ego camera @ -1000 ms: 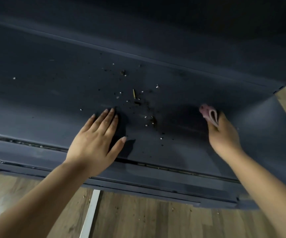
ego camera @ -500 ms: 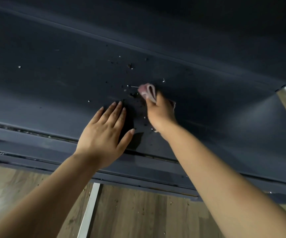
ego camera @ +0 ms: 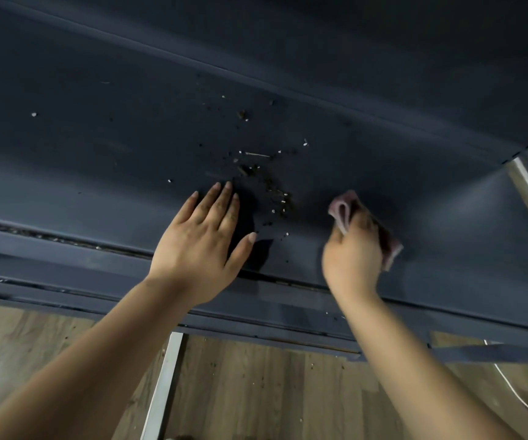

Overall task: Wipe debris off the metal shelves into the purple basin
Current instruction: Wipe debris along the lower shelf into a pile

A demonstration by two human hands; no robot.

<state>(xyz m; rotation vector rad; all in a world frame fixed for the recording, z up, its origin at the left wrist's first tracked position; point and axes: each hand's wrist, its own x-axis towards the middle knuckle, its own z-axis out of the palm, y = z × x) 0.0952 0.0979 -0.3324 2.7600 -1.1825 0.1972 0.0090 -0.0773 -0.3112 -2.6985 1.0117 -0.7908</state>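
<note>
the right hand, gripping a folded pink cloth, has swung back rightward; scattered debris lies between it and the flat, open left hand on the dark metal shelf.

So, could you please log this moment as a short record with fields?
surface: dark metal shelf
debris: crumbs scattered mid-shelf, between the hands
left hand: flat on the shelf, fingers straight
right hand: grips a pink cloth on the shelf
purple basin: not in view
floor: wood planks below, with a few specks
</note>
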